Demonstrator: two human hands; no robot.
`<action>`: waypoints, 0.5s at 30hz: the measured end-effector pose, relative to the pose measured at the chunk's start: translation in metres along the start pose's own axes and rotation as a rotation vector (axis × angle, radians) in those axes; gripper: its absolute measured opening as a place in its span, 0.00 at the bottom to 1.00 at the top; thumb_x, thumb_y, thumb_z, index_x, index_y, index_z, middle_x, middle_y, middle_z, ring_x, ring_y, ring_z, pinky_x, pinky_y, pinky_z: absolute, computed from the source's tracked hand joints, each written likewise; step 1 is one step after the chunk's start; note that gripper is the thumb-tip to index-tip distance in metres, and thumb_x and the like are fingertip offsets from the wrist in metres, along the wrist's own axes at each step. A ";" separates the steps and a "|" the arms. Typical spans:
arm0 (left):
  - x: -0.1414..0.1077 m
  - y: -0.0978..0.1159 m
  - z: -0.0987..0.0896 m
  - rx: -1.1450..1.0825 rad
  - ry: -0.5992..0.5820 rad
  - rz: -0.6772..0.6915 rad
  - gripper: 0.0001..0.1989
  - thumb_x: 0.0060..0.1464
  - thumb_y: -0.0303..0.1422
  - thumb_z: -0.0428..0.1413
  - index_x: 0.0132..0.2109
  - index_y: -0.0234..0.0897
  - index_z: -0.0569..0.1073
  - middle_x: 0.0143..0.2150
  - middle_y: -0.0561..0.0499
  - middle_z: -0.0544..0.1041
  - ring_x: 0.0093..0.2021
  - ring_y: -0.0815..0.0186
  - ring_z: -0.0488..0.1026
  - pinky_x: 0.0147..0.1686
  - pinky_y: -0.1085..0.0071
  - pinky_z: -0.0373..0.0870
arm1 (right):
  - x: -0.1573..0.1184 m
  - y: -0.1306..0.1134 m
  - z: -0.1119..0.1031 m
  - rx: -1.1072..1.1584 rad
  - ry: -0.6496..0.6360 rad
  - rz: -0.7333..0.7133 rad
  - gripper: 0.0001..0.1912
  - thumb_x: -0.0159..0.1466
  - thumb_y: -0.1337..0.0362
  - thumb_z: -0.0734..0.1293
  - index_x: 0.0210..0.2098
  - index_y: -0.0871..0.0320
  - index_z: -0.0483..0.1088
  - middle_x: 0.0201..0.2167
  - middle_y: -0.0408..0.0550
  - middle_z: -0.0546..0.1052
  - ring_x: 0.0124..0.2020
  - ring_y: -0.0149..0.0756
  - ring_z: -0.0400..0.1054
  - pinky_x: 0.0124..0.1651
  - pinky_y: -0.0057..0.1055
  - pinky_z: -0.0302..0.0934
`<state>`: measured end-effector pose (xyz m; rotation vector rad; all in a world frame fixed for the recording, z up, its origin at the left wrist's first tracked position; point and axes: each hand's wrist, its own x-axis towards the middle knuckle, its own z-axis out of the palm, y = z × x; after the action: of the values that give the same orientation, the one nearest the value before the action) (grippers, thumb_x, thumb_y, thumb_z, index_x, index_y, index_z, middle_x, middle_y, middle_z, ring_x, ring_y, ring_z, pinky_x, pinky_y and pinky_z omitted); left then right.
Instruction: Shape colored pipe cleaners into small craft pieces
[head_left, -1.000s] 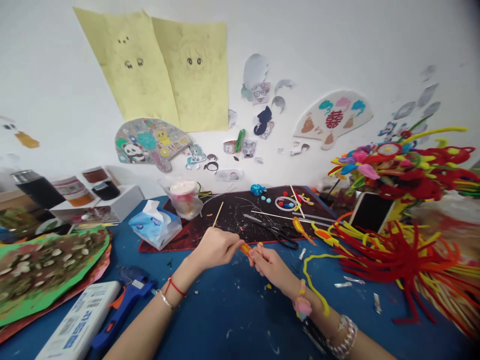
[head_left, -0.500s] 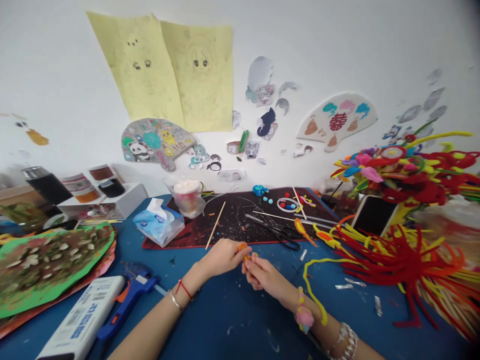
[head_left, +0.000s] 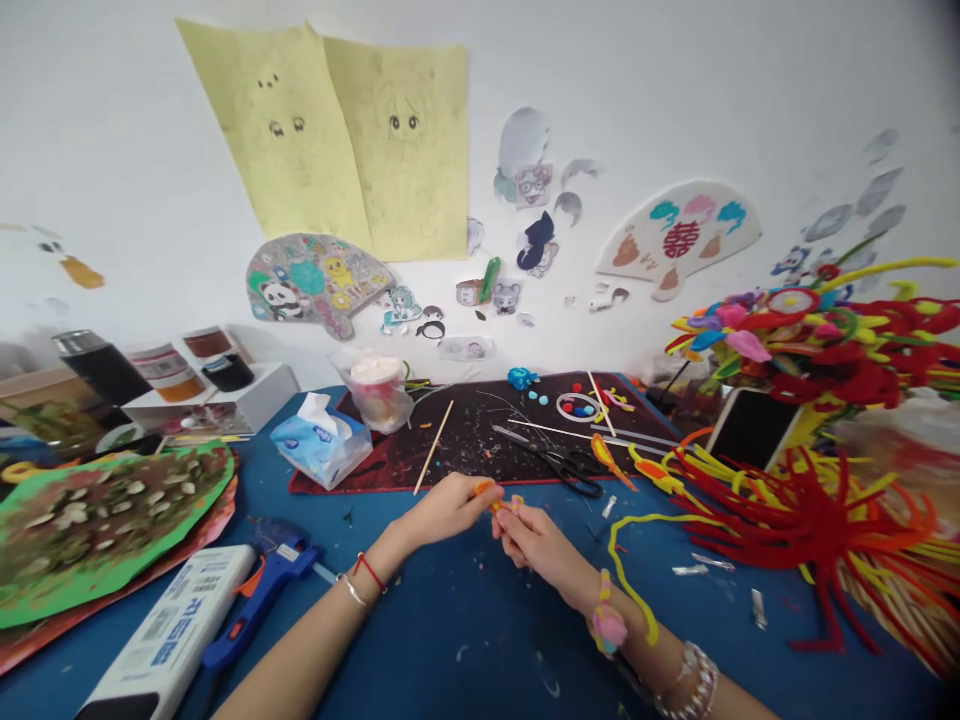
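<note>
My left hand pinches one end of a small orange piece, which looks like fuzzy craft wire. My right hand is closed on the other end, its fingertips almost against the left ones. Yellow bits show between the fingers; the exact shape is mostly hidden. Both hands are just in front of a dark mat. A yellow fuzzy stem curves beside my right wrist. Right of the hands is an orange and yellow twisted piece.
Black scissors and thin sticks lie on the mat. A blue glue gun and white box are at left, with a tissue pack behind. Red and yellow stems spread at right, by a phone.
The view has shifted slightly. My hands have drawn a little apart, and the orange piece now shows between them at a different angle.
</note>
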<state>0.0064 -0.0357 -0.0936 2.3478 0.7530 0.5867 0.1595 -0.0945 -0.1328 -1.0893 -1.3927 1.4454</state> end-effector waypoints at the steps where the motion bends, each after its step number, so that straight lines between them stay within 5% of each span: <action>1: 0.000 0.000 -0.001 -0.033 -0.008 -0.010 0.22 0.59 0.40 0.38 0.27 0.34 0.69 0.25 0.52 0.71 0.24 0.71 0.64 0.26 0.77 0.57 | 0.000 0.000 0.000 -0.003 0.008 0.000 0.20 0.59 0.47 0.56 0.25 0.59 0.60 0.11 0.34 0.55 0.13 0.23 0.45 0.18 0.24 0.43; 7: -0.001 -0.006 -0.006 0.143 0.112 -0.027 0.19 0.59 0.39 0.39 0.30 0.36 0.68 0.23 0.54 0.68 0.22 0.71 0.63 0.25 0.76 0.55 | 0.002 0.005 0.004 0.019 -0.015 0.029 0.21 0.59 0.48 0.55 0.25 0.59 0.60 0.10 0.34 0.55 0.12 0.22 0.45 0.18 0.23 0.43; 12: -0.002 -0.003 -0.014 0.582 0.018 0.236 0.13 0.58 0.35 0.42 0.31 0.36 0.67 0.25 0.51 0.69 0.23 0.69 0.64 0.25 0.74 0.52 | -0.002 0.000 0.005 0.030 0.029 0.092 0.20 0.59 0.48 0.57 0.23 0.59 0.59 0.10 0.33 0.53 0.12 0.22 0.43 0.16 0.23 0.40; 15: -0.002 0.000 -0.014 0.686 0.068 0.233 0.13 0.58 0.34 0.42 0.30 0.36 0.67 0.24 0.50 0.69 0.23 0.69 0.63 0.24 0.73 0.51 | -0.003 -0.004 0.004 0.032 0.049 0.074 0.19 0.59 0.49 0.57 0.23 0.59 0.59 0.11 0.34 0.53 0.13 0.22 0.44 0.17 0.23 0.41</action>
<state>-0.0028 -0.0310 -0.0835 3.0919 0.8063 0.5684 0.1569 -0.0987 -0.1291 -1.1590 -1.3025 1.4786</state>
